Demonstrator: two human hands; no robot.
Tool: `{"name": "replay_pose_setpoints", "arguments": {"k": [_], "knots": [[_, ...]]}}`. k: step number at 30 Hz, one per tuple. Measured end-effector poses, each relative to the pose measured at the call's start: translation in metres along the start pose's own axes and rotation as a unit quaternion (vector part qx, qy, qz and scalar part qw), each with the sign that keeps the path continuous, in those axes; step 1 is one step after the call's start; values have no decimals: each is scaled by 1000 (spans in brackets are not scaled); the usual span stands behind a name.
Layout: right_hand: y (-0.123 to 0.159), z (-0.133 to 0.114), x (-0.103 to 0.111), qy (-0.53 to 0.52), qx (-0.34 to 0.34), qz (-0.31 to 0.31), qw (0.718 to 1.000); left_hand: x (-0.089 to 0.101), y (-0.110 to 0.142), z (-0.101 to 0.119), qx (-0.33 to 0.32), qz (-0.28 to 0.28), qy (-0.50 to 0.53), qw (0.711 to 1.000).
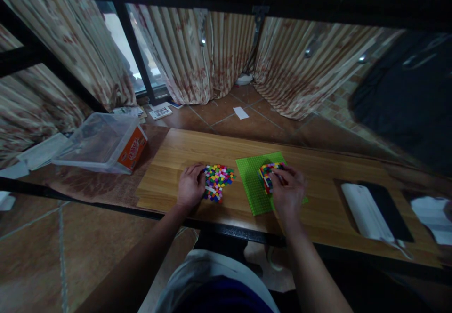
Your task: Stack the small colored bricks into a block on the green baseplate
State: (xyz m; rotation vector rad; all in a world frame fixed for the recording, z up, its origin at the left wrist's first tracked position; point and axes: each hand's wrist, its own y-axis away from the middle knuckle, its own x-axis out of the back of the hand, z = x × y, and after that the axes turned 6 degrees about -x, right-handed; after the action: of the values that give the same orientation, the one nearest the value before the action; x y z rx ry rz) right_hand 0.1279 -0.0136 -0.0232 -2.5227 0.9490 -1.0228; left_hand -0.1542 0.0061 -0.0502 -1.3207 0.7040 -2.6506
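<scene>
My left hand (191, 186) rests on the wooden board at the left edge of a loose pile of small multicoloured toy bricks (217, 181). Its fingers are loosely bent and touch the nearest bricks, with nothing visibly held. A green studded baseplate (249, 181) lies to the right of the pile. On it stands a low build of coloured bricks (264, 177), partly covered by my right hand (287, 186). The fingers of that hand are pinched together over the build; whatever is between the fingertips is hidden.
A clear plastic bin (102, 141) with an orange label stands at the left. On the right of the board (318, 219) lie a white elongated object (367, 212) and a dark flat one (391, 212). Striped curtains (226, 54) hang behind the table.
</scene>
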Motion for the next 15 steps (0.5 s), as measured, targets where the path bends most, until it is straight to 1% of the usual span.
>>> {"name": "replay_pose_setpoints", "arguments": {"k": [3, 7, 15], "knots": [[1, -3, -2, 13, 8, 11, 1000, 1, 0, 0, 0, 1, -5, 1000], [3, -5, -4, 7, 11, 20, 1000, 1, 0, 0, 5, 1, -7, 1000], [6, -1, -9, 4, 9, 28, 1000, 1, -1, 1, 8, -1, 7, 1000]]}}
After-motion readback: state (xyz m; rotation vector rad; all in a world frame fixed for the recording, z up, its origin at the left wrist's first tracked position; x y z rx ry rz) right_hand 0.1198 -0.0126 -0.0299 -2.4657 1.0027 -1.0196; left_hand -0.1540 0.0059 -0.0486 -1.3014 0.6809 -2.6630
